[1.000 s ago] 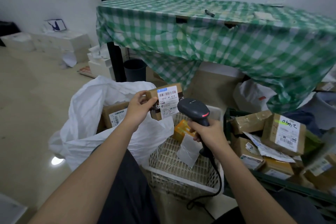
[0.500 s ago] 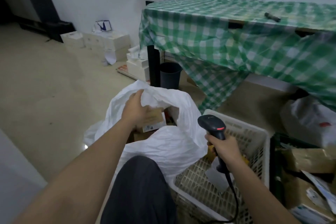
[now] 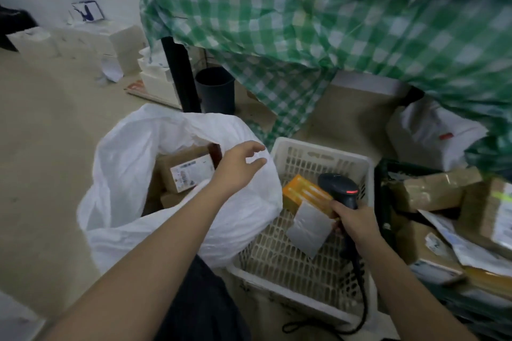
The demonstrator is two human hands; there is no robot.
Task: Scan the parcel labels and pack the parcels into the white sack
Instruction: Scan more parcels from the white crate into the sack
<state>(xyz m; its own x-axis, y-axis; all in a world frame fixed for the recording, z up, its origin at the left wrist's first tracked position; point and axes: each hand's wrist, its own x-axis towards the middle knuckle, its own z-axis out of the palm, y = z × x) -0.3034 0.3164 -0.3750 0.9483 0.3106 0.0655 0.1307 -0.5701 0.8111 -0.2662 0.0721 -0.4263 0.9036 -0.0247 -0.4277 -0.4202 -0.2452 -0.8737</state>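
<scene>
Beige floor [image 3: 50, 147] under white sack [image 3: 133, 163]; left hand [image 3: 238, 166] empty, right hand [image 3: 357, 221] around scanner [image 3: 339, 188].

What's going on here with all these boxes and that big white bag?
A person is scanning parcels and packing them into the white sack. The left hand hovers open and empty over the sack's mouth, where a labelled brown parcel lies inside. The right hand grips a barcode scanner over a white basket that holds an orange box. More parcels are piled to the right.
</scene>
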